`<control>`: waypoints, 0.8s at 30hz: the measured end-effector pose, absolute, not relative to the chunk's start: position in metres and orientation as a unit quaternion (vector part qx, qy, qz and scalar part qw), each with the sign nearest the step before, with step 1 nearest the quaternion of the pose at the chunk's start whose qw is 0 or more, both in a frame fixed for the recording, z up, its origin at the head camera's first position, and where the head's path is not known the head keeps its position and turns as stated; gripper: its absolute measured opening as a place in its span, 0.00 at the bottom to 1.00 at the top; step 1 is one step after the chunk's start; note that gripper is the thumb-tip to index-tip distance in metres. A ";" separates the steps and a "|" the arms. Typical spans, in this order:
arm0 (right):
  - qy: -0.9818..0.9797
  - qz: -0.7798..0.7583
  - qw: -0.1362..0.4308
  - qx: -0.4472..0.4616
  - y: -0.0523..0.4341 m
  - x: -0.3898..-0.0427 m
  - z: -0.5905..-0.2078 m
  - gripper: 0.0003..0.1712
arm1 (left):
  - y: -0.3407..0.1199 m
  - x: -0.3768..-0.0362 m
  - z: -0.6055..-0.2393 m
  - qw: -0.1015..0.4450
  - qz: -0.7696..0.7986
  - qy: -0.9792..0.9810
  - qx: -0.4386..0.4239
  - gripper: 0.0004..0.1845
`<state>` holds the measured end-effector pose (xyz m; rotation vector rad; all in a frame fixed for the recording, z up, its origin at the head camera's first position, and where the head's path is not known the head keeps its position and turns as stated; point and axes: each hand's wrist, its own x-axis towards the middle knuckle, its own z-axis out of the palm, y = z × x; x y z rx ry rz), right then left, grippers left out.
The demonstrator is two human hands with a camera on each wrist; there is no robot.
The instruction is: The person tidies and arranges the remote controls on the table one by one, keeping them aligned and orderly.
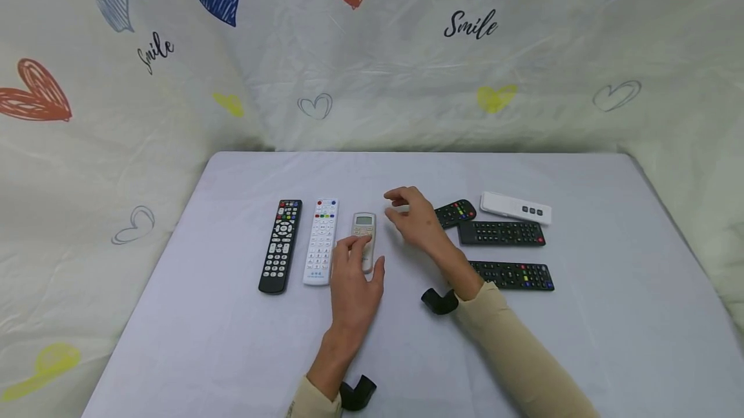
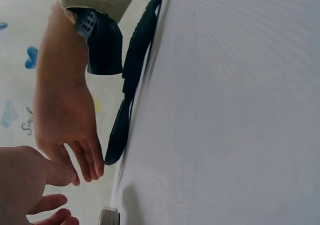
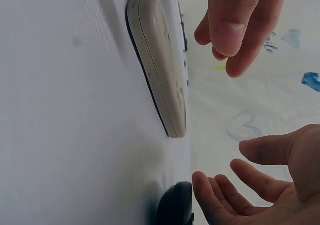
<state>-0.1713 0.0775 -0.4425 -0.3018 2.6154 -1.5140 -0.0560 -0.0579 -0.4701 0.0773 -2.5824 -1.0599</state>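
A small beige remote control with a display (image 1: 365, 219) lies flat on the white table. My left hand (image 1: 356, 290) hovers over its lower left side in the head view, fingers relaxed and covering part of it. The right wrist view shows that beige remote (image 3: 159, 67) apart from both hands. To its right, my right hand (image 1: 417, 221) is held above the table, fingers loosely bent around nothing. Nearest to that hand is a black remote (image 1: 456, 213), partly hidden behind it.
Left of the beige remote lie a white remote (image 1: 320, 243) and a black remote (image 1: 280, 247), side by side. On the right are a white remote (image 1: 514, 207), a black remote (image 1: 502, 233) and another black remote (image 1: 517, 275), partly behind the right forearm. A heart-printed curtain (image 1: 383, 69) surrounds the table (image 1: 616, 224).
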 end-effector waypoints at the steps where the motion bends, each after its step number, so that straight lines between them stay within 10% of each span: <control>1: 0.860 -0.498 0.050 -0.098 0.080 -0.171 -0.442 0.20 | -0.057 -0.057 -0.470 0.172 -0.378 -0.909 0.023 0.25; 24: 0.868 -0.493 0.009 -0.059 0.124 -0.169 -0.436 0.21 | -0.039 -0.071 -0.469 0.147 -0.387 -0.909 -0.053 0.21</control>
